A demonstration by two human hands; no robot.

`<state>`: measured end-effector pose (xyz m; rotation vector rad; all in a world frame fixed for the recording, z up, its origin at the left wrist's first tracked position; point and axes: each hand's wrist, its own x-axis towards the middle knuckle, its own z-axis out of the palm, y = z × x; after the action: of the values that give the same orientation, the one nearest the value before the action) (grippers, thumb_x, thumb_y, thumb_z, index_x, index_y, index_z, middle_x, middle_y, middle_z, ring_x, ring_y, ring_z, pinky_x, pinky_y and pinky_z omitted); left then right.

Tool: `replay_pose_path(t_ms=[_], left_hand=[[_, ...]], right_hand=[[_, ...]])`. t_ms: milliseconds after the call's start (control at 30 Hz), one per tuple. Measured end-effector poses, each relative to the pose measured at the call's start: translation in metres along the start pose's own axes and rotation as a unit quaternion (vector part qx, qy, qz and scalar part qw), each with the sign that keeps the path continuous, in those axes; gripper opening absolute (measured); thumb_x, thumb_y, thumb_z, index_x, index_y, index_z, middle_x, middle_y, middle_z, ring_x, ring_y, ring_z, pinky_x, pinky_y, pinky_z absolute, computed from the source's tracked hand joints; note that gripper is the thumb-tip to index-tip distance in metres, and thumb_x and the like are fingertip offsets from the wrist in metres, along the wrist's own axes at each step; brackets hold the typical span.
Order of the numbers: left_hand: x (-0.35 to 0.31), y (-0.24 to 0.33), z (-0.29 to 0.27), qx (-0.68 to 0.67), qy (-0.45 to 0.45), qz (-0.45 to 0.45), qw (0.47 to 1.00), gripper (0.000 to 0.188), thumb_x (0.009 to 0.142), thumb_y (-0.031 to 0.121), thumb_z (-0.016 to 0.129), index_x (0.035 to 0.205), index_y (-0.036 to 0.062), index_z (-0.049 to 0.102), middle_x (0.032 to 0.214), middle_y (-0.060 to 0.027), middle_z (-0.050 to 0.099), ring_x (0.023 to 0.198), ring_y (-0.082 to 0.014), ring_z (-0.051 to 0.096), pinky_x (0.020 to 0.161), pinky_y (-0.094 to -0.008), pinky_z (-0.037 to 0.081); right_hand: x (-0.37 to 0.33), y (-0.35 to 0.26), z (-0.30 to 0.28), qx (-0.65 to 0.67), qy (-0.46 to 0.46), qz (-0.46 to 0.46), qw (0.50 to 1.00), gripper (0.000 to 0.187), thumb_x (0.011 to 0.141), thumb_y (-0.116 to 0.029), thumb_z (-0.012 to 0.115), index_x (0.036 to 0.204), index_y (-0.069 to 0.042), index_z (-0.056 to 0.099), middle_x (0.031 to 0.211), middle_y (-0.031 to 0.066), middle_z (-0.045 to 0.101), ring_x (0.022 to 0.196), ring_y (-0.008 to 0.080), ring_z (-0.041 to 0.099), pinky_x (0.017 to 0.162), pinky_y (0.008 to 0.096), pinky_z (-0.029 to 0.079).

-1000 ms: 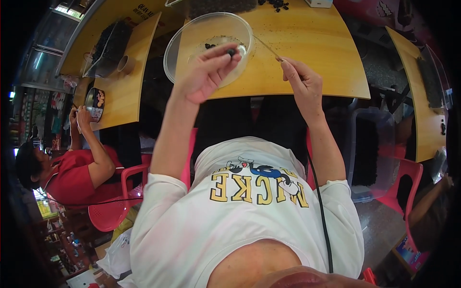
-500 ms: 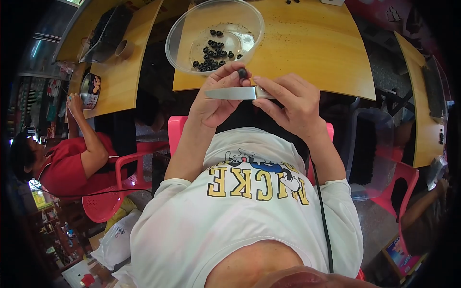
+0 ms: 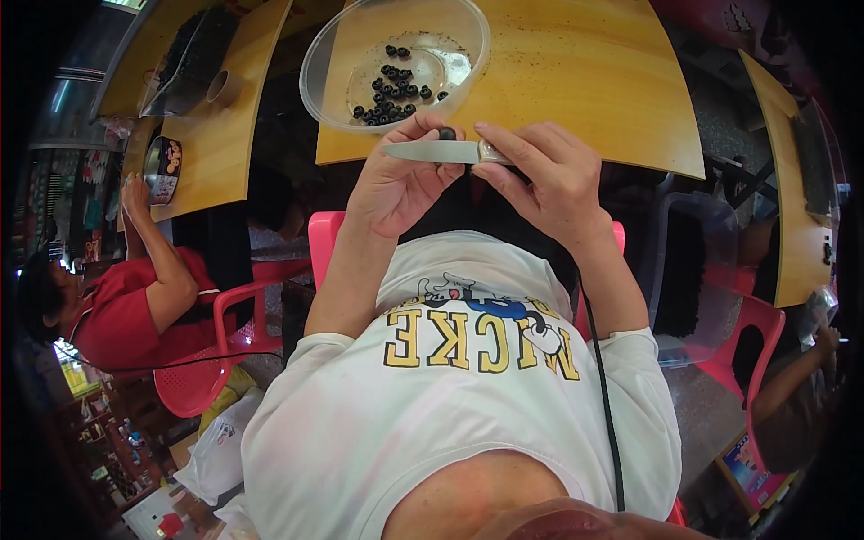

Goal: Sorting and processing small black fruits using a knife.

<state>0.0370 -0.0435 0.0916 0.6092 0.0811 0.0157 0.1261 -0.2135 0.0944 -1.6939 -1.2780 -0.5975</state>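
A small, round, black bead-like piece (image 3: pixel 446 133) is pinched in the fingertips of my left hand (image 3: pixel 389 196), whose palm is turned up. My right hand (image 3: pixel 556 184) grips a short knife (image 3: pixel 430 151) by its pale handle. The blade points left, across the left fingers, and overlaps the near side of the black piece; I cannot tell if it is cutting in. Just beyond my left hand is a wide clear plastic bowl (image 3: pixel 311 101) on the table. Several similar black pieces (image 3: pixel 392 90), some showing a light spot or hole, lie inside it.
The yellow wooden table (image 3: pixel 585 99) has dark crumbs scattered near the bowl. At a left-hand table a person in red (image 3: pixel 135 310) works beside a round tin (image 3: pixel 164 171). A clear tub of dark material (image 3: pixel 688 270) stands at right, by a pink chair (image 3: pixel 754 346).
The knife has moved away from my body, up to the black piece, so its blade now overlaps it. My left hand has shifted slightly left.
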Motion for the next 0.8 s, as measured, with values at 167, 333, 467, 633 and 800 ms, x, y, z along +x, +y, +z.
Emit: replay_pose_path(t_ms=[167,333,467,633,800], left_hand=[[-0.001,0.0,-0.005,-0.003,-0.004,0.002,1.0,0.012,0.089,0.008,0.054,0.1,0.0024,0.052,0.093,-0.0104,0.06,0.08,-0.0165,0.06,0.076,-0.0275,0.05],[0.0,-0.001,-0.006,-0.017,-0.036,0.007,0.999,0.01,0.087,0.008,0.056,0.095,0.0033,0.052,0.095,-0.0111,0.059,0.081,-0.0164,0.06,0.077,-0.0282,0.049],[-0.003,-0.002,-0.005,-0.022,-0.019,0.015,0.999,0.013,0.085,0.008,0.06,0.093,0.0044,0.05,0.095,-0.0104,0.059,0.083,-0.0162,0.06,0.079,-0.0284,0.049],[-0.002,0.0,-0.013,-0.02,-0.041,0.009,0.999,0.015,0.083,0.007,0.061,0.092,0.0045,0.049,0.095,-0.0099,0.058,0.086,-0.0164,0.06,0.08,-0.0287,0.048],[-0.005,0.003,-0.005,0.018,-0.096,0.014,0.995,0.014,0.083,0.001,0.06,0.091,0.0046,0.049,0.093,-0.0096,0.058,0.082,-0.0149,0.058,0.074,-0.0257,0.048]], right_hand=[[-0.002,0.001,0.001,-0.013,-0.002,-0.007,1.0,0.035,0.069,-0.019,0.073,0.101,-0.007,0.065,0.065,0.0054,0.055,0.055,0.0189,0.052,0.048,0.0281,0.041],[-0.004,0.002,0.003,-0.018,-0.002,-0.007,1.0,0.034,0.069,-0.019,0.073,0.1,-0.007,0.065,0.065,0.0057,0.056,0.055,0.0191,0.053,0.048,0.0281,0.041],[-0.004,0.005,0.004,-0.022,-0.004,-0.004,1.0,0.033,0.069,-0.018,0.073,0.1,-0.007,0.065,0.065,0.0059,0.056,0.055,0.0194,0.053,0.048,0.0283,0.041],[-0.003,0.003,0.004,-0.02,-0.007,0.001,1.0,0.033,0.069,-0.017,0.073,0.1,-0.007,0.066,0.065,0.0059,0.056,0.054,0.0192,0.053,0.048,0.0284,0.041],[-0.006,0.026,0.0,-0.135,-0.021,0.051,0.989,0.028,0.071,-0.017,0.072,0.097,-0.006,0.067,0.065,0.0065,0.056,0.053,0.0213,0.051,0.048,0.0294,0.041]])
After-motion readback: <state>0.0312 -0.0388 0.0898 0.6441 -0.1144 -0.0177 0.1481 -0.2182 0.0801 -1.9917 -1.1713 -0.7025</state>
